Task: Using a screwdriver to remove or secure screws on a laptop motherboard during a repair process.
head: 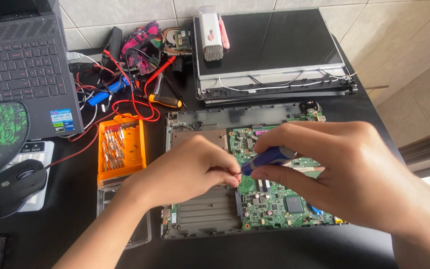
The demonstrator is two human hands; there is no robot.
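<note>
Right hand point(354, 174) clamped round a blue-handled screwdriver point(269, 157), long axis running leftward and slightly down toward the left hand point(195, 172). Left fingertips pinched together at the shaft near the tip; whether on the shaft or a screw, cannot tell. Directly beneath the grip, green motherboard point(274, 204) inside the opened laptop base point(205, 211). Left of the grip, orange bit case point(121, 149). Farther beyond, detached screen panel point(274, 45) and tangled red leads point(135, 107).

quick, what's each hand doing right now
Left hand: closed, fingertips pinching at the screwdriver's tip; what they hold cannot be told.
Right hand: closed on the blue-handled screwdriver.
</note>
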